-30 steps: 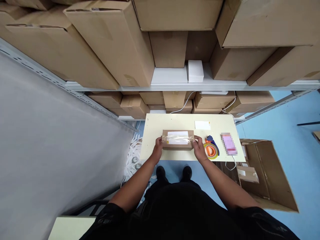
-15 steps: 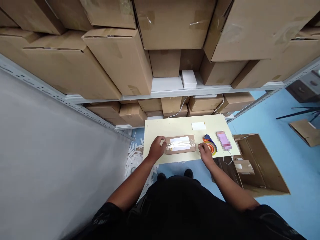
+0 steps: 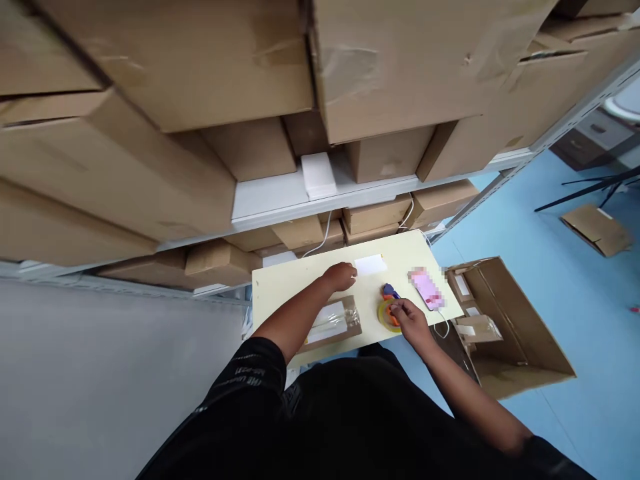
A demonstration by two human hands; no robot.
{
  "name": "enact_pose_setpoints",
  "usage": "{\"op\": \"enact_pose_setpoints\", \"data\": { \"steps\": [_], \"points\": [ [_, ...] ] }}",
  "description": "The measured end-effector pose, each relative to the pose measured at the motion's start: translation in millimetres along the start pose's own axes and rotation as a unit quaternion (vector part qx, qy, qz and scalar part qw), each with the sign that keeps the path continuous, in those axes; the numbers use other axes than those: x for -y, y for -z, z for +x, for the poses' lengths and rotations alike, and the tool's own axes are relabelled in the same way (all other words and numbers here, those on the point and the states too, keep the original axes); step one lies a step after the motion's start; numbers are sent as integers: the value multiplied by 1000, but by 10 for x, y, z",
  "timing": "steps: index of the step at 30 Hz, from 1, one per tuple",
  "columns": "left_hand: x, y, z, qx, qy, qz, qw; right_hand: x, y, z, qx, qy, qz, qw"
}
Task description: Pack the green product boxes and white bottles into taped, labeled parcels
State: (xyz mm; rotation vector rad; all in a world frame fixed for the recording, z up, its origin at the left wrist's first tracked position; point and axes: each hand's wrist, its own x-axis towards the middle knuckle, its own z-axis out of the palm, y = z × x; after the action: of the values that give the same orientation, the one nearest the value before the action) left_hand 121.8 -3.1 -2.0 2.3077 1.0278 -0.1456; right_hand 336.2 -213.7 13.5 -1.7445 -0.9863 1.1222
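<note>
Your left hand (image 3: 342, 276): fingers curled, by left edge of white rectangular paper slip (image 3: 371, 265); grip unclear. Your right hand (image 3: 406, 316): fingers bent at orange-and-blue tape dispenser (image 3: 389, 312); hold unclear. Brown cardboard parcel (image 3: 354, 319), clear-taped, lies on pale-yellow surface (image 3: 280, 287), partly behind your left forearm.

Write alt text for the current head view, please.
A person's left hand is beside a white sheet on a cream table, while the right hand is at a tape dispenser. A taped cardboard parcel lies on the near side, with boxes on shelves beyond.
</note>
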Motion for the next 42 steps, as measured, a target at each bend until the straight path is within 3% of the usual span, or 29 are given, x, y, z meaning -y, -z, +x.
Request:
{"op": "enact_pose_setpoints", "data": {
  "steps": [4, 8, 13, 23, 26, 28, 31, 33, 35, 38, 40, 42],
  "points": [
    [61, -150, 649, 62, -8, 30, 998, 21, 281, 391, 35, -4, 16, 999],
    [109, -279, 978, 83, -8, 44, 996, -69, 537, 715, 45, -8, 8, 999],
    [86, -339, 1060, 90, -9, 44, 995, -205, 697, 975, 47, -31, 17, 998],
    [22, -237, 1021, 62, 8, 39, 997, -249, 636, 1149, 69, -30, -4, 997],
    [-7, -99, 997, 38, -7, 26, 999, -191, 643, 1269, 52, 14, -97, 994],
    [-57, 14, 990, 12, -25, 13, 1000, -113, 572, 1420, 40, 86, -166, 982],
    [-182, 157, 1010, -35, -58, -24, 997, 20, 329, 1735, 56, 201, -228, 951],
    [-285, 193, 1038, -79, -77, -54, 992, 72, 142, 1960, 82, 228, -251, 937],
    [-375, 162, 1074, -148, -55, -74, 985, 74, 16, 2156, 79, 199, -243, 946],
    [-441, -1, 1143, -231, 72, -95, 966, 1, 20, 2357, 21, 100, -167, 981],
    [-432, -153, 1207, -209, 138, -108, 962, -56, 129, 2437, -21, 45, -109, 993],
    [-401, -306, 1286, -143, 148, -101, 973, -91, 267, 2495, -54, 13, -74, 996]
  ]
}}
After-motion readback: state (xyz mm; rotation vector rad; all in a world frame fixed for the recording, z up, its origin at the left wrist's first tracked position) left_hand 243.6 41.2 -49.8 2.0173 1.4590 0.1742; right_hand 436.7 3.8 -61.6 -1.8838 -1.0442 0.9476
